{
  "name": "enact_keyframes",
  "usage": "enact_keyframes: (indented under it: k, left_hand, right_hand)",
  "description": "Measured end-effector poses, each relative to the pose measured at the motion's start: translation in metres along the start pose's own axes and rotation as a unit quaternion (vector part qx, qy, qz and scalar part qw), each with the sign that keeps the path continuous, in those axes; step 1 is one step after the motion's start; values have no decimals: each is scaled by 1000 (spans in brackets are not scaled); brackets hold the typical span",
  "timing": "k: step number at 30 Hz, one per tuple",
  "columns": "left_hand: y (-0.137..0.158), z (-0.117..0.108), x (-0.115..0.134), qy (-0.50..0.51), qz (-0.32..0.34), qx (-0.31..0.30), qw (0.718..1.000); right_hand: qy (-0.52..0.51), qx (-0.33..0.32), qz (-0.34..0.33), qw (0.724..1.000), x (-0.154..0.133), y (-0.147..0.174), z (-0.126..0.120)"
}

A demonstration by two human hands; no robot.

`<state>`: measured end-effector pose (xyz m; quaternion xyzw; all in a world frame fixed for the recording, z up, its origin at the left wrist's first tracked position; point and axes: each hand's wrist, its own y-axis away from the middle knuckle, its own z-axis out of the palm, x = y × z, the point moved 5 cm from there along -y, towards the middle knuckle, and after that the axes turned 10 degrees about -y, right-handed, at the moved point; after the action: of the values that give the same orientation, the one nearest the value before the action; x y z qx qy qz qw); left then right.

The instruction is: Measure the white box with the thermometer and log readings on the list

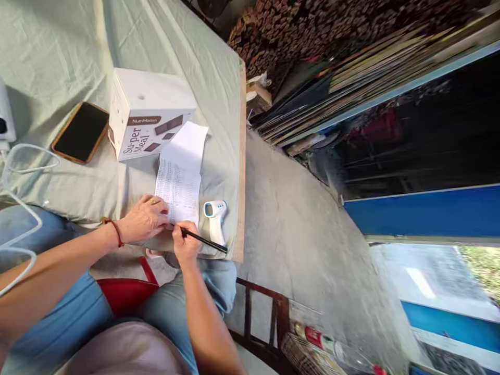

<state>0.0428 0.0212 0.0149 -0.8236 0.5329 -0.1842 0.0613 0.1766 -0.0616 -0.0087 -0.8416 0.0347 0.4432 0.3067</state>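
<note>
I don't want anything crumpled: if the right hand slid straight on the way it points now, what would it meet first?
Most likely the printed paper, just ahead of the right hand; whether the two touch is unclear from this view.

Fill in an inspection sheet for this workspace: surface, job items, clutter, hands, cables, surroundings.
Surface: pale cloth, wrinkled, over the table.
Job items: paper with print on its lower part; black pen.
Clutter: white box; phone, screen dark; white thermometer right of the paper; white device, cut off at the left edge.
Hands: left hand at the paper's lower edge, fingers bent; right hand holds the pen, tip unclear.
Cables: white cable, looping at left, across the left forearm in view.
Surroundings: grey floor, dark chair, brown pile.
</note>
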Motion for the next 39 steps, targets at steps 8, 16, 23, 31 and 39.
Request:
enact_keyframes:
  k: [8, 16, 23, 31, 39]
  left_hand:
    - [1, -1, 0, 0, 2, 17, 1000]
    - [1, 0, 0, 0, 2, 10, 1000]
    - [1, 0, 0, 2, 5, 15, 1000]
    - [1, -1, 0, 0, 5, 11, 1000]
    - [1, -1, 0, 6, 6, 16, 1000]
  right_hand:
    - [7, -5, 15, 1000, -2, -1, 0]
    - [12, 2, 69, 998, 3, -2, 0]
    - [16, 5, 70, 997, 2, -1, -1]
    - [32, 20, 55, 998, 3, 0, -2]
    - [35, 30, 53, 998, 4, 0, -3]
